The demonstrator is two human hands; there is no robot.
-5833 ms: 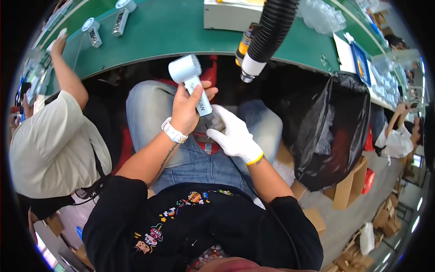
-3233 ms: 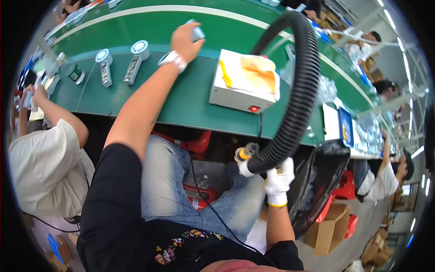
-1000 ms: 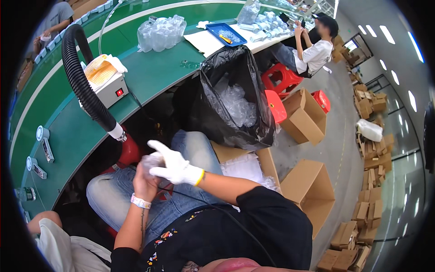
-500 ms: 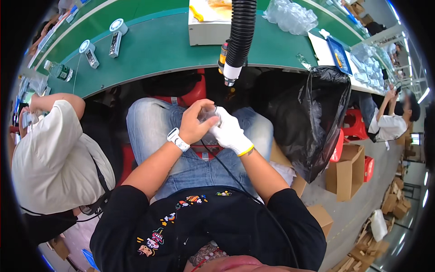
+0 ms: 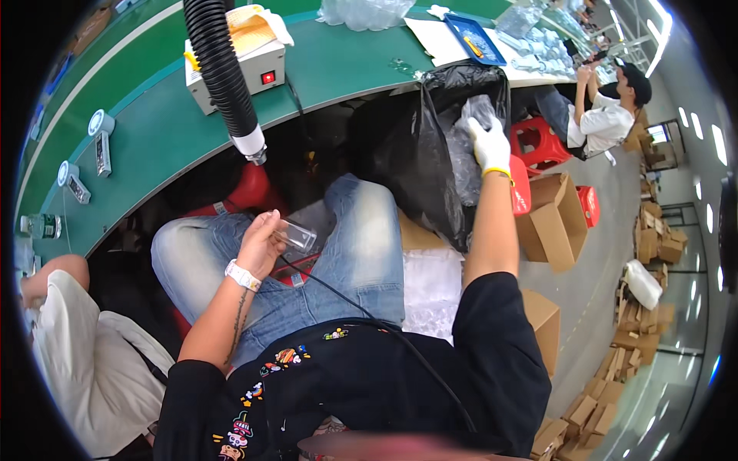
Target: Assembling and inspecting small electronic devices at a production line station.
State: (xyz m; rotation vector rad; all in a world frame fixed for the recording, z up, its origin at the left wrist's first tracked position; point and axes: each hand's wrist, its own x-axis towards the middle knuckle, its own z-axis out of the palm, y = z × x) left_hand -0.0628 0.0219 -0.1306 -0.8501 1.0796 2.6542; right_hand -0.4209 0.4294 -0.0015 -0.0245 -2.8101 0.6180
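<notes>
- Left hand (image 5: 262,243), bare: clamped on clear plastic piece (image 5: 300,236), over the jeans (image 5: 365,265).
- Right hand (image 5: 490,144), gloved: well apart from left, at crumpled clear plastic (image 5: 464,170) in black bag (image 5: 427,157); can't tell if gripping.

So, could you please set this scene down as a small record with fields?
left hand: bare, holding a clear, box-shaped plastic piece above the lap
right hand: white-gloved, at crumpled clear plastic in the black plastic bag; grip unclear
green bench: two handheld fans, a blue tray, a pale box with a lit red switch
hanging: black corrugated hose
</notes>
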